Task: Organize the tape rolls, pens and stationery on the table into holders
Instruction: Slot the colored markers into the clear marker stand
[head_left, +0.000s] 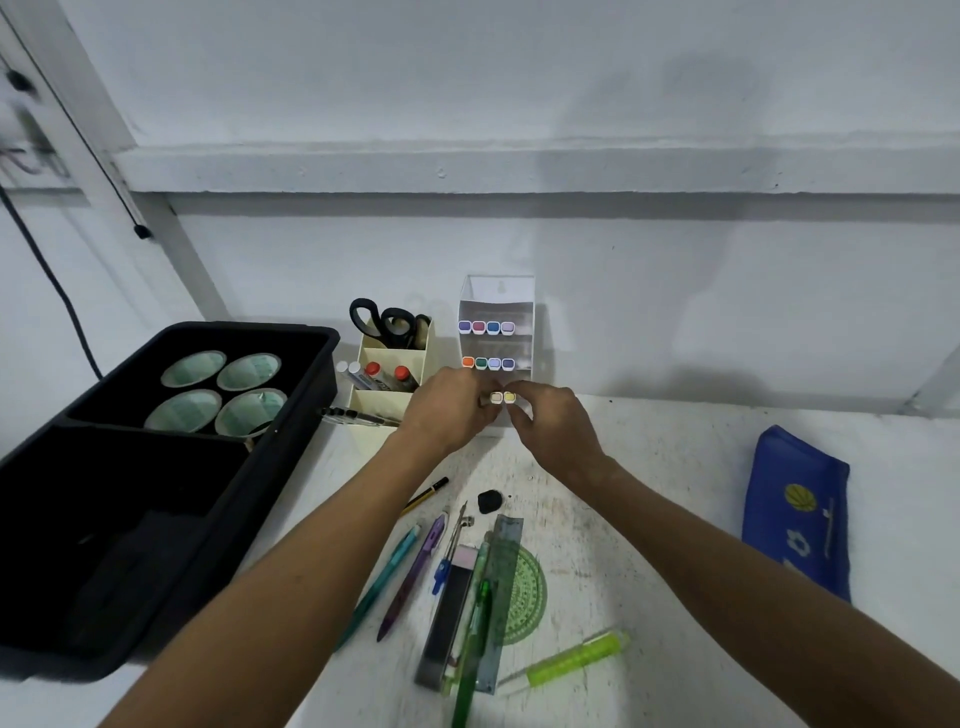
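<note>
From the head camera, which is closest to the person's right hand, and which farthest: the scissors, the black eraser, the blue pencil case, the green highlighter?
Measured from the right hand at the marker rack:
1. Black eraser, just below the hand on the table.
2. Scissors, up-left in the cream holder.
3. Green highlighter, down near the table's front edge.
4. Blue pencil case, far right.
The last two are close to call.

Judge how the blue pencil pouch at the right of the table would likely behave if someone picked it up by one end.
The blue pencil pouch looks like soft fabric lying flat, so it would probably sag and fold rather than stay stiff. It shows little bulge, so it is likely light. Flat on the table, it should not roll.
</note>
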